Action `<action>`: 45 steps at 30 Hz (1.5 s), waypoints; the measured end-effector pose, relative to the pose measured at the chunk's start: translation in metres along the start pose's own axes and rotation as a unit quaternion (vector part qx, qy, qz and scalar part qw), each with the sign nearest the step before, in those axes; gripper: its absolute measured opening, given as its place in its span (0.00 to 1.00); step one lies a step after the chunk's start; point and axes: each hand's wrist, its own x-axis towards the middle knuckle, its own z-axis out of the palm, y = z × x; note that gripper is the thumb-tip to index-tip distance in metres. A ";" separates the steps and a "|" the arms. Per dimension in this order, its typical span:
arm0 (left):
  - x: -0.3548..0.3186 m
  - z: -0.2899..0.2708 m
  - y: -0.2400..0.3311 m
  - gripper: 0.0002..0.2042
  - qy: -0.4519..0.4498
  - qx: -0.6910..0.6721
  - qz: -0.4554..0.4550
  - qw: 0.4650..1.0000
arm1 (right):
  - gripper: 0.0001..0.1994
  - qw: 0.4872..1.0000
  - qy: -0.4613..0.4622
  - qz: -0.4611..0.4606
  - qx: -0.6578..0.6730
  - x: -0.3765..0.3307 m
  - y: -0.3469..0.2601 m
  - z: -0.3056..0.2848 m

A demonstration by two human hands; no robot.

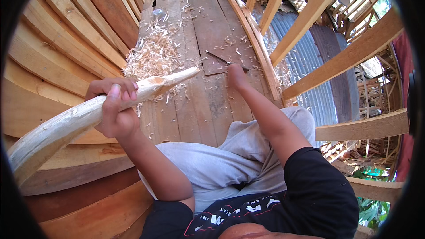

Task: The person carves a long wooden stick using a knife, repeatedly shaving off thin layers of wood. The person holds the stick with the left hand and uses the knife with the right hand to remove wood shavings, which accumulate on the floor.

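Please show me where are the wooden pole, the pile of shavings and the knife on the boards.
pole (79, 117), head view, on the pale shaft just left of the left hand
shavings (152, 55), head view, middle of the pile
knife (221, 59), head view, on the thin blade

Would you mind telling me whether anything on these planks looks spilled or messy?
Yes: pale wood shavings lie heaped and scattered over the plank floor, beyond the whittled stick gripped in the left hand.

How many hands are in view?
2. The left hand grips a carved wooden pole; the right hand reaches to a thin tool on the plank floor.
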 end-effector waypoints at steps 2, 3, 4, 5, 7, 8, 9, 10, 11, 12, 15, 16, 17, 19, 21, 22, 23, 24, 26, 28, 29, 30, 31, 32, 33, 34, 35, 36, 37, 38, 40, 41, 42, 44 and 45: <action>0.000 -0.002 0.002 0.05 0.002 0.002 0.002 1.000 | 0.04 0.978 0.015 0.122 0.170 0.016 0.005 -0.016; 0.000 -0.001 0.001 0.05 -0.001 -0.004 0.001 1.000 | 0.05 0.895 0.052 0.273 0.349 0.032 0.007 -0.029; 0.000 0.001 -0.003 0.05 -0.006 -0.011 -0.002 1.000 | 0.07 0.756 0.089 0.407 0.506 0.051 0.011 -0.044; 0.000 0.002 -0.002 0.05 -0.005 -0.011 -0.001 1.000 | 0.08 0.567 0.117 0.512 0.634 0.066 0.007 -0.056; -0.001 0.004 -0.005 0.05 -0.006 -0.014 -0.002 1.000 | 0.10 0.639 0.109 0.370 0.665 0.081 -0.009 -0.072; -0.001 0.005 -0.006 0.05 -0.009 -0.019 -0.004 1.000 | 0.12 0.669 0.104 0.296 0.674 0.087 -0.019 -0.080; -0.001 0.004 -0.005 0.05 -0.010 -0.019 -0.005 1.000 | 0.13 0.693 0.095 0.219 0.681 0.089 -0.036 -0.089; -0.001 -0.003 -0.002 0.04 -0.006 -0.010 -0.005 1.000 | 0.14 0.695 -0.084 0.148 0.699 0.086 -0.070 -0.110; 0.000 -0.007 0.000 0.04 -0.007 -0.009 -0.004 1.000 | 0.14 0.674 -0.255 0.071 0.689 0.081 -0.094 -0.131; -0.001 -0.005 -0.001 0.04 -0.011 -0.017 -0.009 1.000 | 0.16 0.727 -0.265 0.073 0.630 0.077 -0.087 -0.131; -0.001 -0.004 -0.002 0.04 -0.009 -0.018 -0.020 1.000 | 0.25 0.890 -0.299 0.053 0.340 0.060 -0.068 -0.127; 0.000 -0.004 -0.001 0.04 -0.007 -0.016 -0.021 1.000 | 0.28 0.938 -0.303 0.029 0.168 0.049 -0.055 -0.125; 0.000 -0.005 -0.001 0.04 -0.010 -0.019 -0.025 0.999 | 0.31 0.950 -0.310 0.024 0.036 0.035 -0.042 -0.110; 0.000 0.000 -0.004 0.04 -0.020 -0.038 -0.033 0.999 | 0.36 0.934 -0.326 0.079 -0.120 -0.001 -0.003 -0.075; 0.000 0.001 -0.003 0.04 -0.006 -0.029 -0.042 0.999 | 0.36 0.919 -0.322 0.153 -0.170 -0.035 -0.009 -0.056; -0.002 0.002 -0.004 0.04 0.001 -0.025 -0.049 0.999 | 0.36 0.915 -0.300 0.180 -0.202 -0.051 -0.026 -0.048; -0.002 0.001 -0.003 0.03 0.010 -0.029 -0.056 0.998 | 0.34 0.918 -0.291 0.173 -0.208 -0.059 -0.038 -0.046; -0.001 0.000 -0.004 0.03 0.018 -0.036 -0.062 0.997 | 0.32 0.920 -0.281 0.167 -0.216 -0.067 -0.047 -0.043; -0.001 -0.002 -0.004 0.03 0.041 -0.047 -0.077 0.995 | 0.24 0.936 -0.288 0.088 -0.179 -0.073 -0.057 -0.043; -0.001 -0.001 -0.002 0.03 0.071 -0.060 -0.092 0.991 | 0.16 0.973 -0.183 0.136 -0.034 -0.072 -0.052 -0.034; -0.001 0.000 -0.003 0.03 0.082 -0.049 -0.105 0.990 | 0.12 0.978 -0.128 0.159 0.039 -0.071 -0.047 -0.028; 0.000 0.002 -0.003 0.04 0.092 -0.039 -0.117 0.988 | 0.10 0.982 -0.098 0.152 0.050 -0.069 -0.038 -0.019; 0.000 0.004 -0.005 0.04 0.103 -0.029 -0.130 0.986 | 0.08 0.985 -0.068 0.145 0.059 -0.067 -0.028 -0.012; 0.001 0.005 -0.007 0.04 0.106 -0.040 -0.126 0.986 | 0.07 0.987 -0.038 0.138 0.069 -0.065 -0.020 -0.006; 0.001 0.001 -0.009 0.04 0.114 -0.044 -0.119 0.985 | 0.07 0.987 -0.015 0.120 0.110 -0.063 -0.027 -0.007; 0.002 -0.002 -0.009 0.04 0.121 -0.048 -0.113 0.985 | 0.07 0.983 0.009 0.102 0.152 -0.060 -0.034 -0.008; 0.001 -0.004 -0.008 0.04 0.129 -0.042 -0.113 0.984 | 0.07 0.977 0.033 0.085 0.193 -0.059 -0.041 -0.010; 0.002 0.001 -0.009 0.04 0.132 -0.043 -0.117 0.983 | 0.08 0.986 0.013 0.063 0.154 -0.058 -0.038 -0.008; 0.002 0.007 -0.010 0.04 0.135 -0.046 -0.121 0.982 | 0.08 0.992 -0.007 0.043 0.115 -0.056 -0.036 -0.005; 0.001 0.014 -0.010 0.04 0.135 -0.057 -0.132 0.980 | 0.09 0.996 -0.028 0.023 0.076 -0.055 -0.033 -0.004; -0.001 0.011 -0.003 0.04 0.148 -0.050 -0.141 0.978 | 0.09 0.995 -0.010 -0.050 0.086 -0.066 -0.070 -0.016; -0.003 0.013 0.000 0.04 0.148 -0.046 -0.143 0.977 | 0.09 0.993 0.001 -0.082 0.087 -0.074 -0.083 -0.023; -0.004 0.020 0.001 0.04 0.144 -0.049 -0.148 0.977 | 0.08 0.995 -0.025 -0.078 0.060 -0.077 -0.082 -0.022; -0.006 0.031 0.003 0.04 0.144 -0.045 -0.152 0.977 | 0.07 0.994 -0.079 -0.072 0.008 -0.080 -0.083 -0.017; -0.006 0.036 0.003 0.05 0.148 -0.039 -0.150 0.977 | 0.07 0.991 -0.086 -0.097 -0.026 -0.080 -0.085 -0.015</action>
